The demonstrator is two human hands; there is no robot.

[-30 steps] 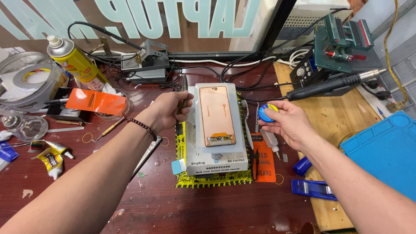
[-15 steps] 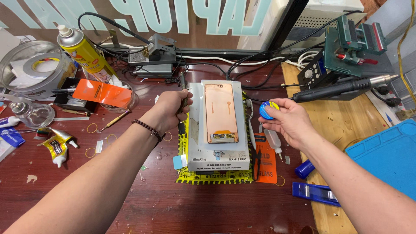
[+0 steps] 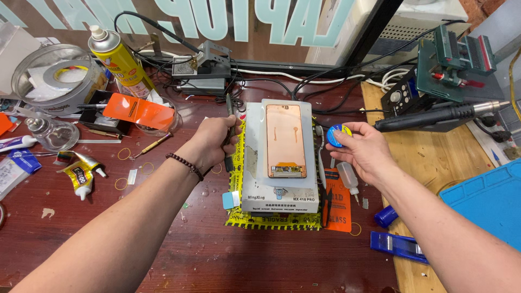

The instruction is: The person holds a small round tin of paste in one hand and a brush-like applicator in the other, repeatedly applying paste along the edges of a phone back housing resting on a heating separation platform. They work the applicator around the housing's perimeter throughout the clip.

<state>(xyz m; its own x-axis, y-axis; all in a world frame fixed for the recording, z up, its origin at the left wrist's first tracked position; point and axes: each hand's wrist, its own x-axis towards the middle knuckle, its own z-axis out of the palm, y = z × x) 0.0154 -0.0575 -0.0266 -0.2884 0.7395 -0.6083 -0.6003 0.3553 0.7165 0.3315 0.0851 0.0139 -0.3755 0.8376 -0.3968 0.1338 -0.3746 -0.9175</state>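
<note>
The left hand [image 3: 214, 142] was closed around a thin dark tool [image 3: 230, 116]; only the tip above the knuckles and a short stub below the fist showed, so what kind of tool it was I could not tell. A dark bead bracelet [image 3: 185, 165] sat on that wrist. Just right of the fist lay the white heating plate [image 3: 279, 192], with a phone screen [image 3: 285, 140], coppery side up, flat on top of it. Yellow tape [image 3: 266, 221] stuck out from under the plate's near edge, mostly covered.

Across the plate, the right hand [image 3: 364, 152] pinched a small blue round spool [image 3: 337, 135] with a yellow centre between thumb and fingertips; the fingers hid its far half. A small clear dropper bottle [image 3: 348, 177] lay partly under that palm. Beyond the right hand a black hot-air handle [image 3: 434, 115] stretched towards the frame edge. Beyond the left fist stood a yellow spray can [image 3: 116, 55], its label turned away.
</note>
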